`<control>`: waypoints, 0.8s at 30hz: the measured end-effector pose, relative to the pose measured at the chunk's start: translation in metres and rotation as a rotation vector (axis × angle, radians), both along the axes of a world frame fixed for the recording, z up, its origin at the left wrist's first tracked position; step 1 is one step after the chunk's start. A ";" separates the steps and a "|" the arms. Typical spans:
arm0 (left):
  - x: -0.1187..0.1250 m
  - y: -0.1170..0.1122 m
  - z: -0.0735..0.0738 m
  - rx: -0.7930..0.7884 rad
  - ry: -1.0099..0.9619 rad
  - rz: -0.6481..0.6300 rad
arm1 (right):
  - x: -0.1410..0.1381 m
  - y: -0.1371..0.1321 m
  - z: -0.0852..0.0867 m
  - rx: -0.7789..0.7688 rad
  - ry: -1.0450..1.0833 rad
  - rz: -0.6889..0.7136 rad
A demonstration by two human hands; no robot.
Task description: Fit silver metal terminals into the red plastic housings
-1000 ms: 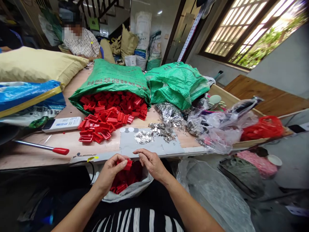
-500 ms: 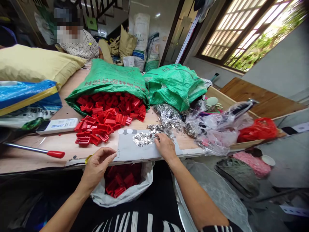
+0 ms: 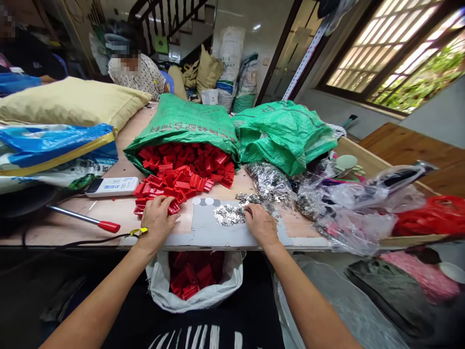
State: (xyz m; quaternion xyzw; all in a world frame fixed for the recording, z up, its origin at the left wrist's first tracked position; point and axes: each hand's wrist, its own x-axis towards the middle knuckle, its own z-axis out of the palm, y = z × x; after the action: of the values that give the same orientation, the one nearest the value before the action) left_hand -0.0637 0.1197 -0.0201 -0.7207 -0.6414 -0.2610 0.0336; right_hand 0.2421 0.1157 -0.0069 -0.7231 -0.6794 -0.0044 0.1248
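Observation:
Loose red plastic parts [image 3: 181,180] spill from a green woven sack [image 3: 196,116] onto the table. My left hand [image 3: 158,219] is at the near edge of this heap, its fingers curled onto a red part [image 3: 174,207]. A grey mat [image 3: 214,234] lies in front of me, bearing a pile of small shiny metal pieces [image 3: 228,215]. My right hand [image 3: 260,224] rests at the right side of that pile with its thumb and fingers drawn together; whatever is between the fingertips is too small to make out.
Below the table edge, a white sack [image 3: 156,286] holds more red parts. A red-handled lever [image 3: 108,226] and a white device [image 3: 114,187] lie left. Right are a clear bag of metal pieces [image 3: 269,182] and plastic bags [image 3: 337,213]. Two people sit across the table.
My left hand has moved forward from the table's front edge to the red heap, and its fingers now touch a part. My right hand stays by the metal pieces. The view has shifted left.

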 end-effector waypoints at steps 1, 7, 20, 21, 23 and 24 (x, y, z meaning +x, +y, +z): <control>0.002 0.000 -0.001 -0.003 0.016 0.004 | 0.001 -0.001 0.000 0.016 0.004 -0.001; 0.008 -0.007 -0.002 -0.041 0.031 -0.053 | 0.009 -0.011 -0.001 -0.017 0.047 -0.043; 0.004 -0.033 -0.008 -0.010 -0.377 -0.298 | 0.012 -0.020 -0.006 -0.020 0.328 0.100; 0.005 -0.036 -0.007 -0.016 -0.454 -0.318 | 0.012 -0.021 -0.006 -0.016 0.348 0.101; 0.008 -0.042 -0.008 -0.019 -0.597 -0.334 | 0.012 -0.021 -0.007 -0.006 0.391 0.103; 0.010 -0.044 -0.008 -0.022 -0.645 -0.340 | 0.012 -0.021 -0.007 -0.005 0.412 0.106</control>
State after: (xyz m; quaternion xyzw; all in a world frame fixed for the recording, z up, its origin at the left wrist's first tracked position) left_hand -0.0541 0.0752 -0.0280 -0.6981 -0.4926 -0.4698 -0.2221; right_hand 0.2545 0.0942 -0.0141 -0.6724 -0.6765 0.1516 0.2593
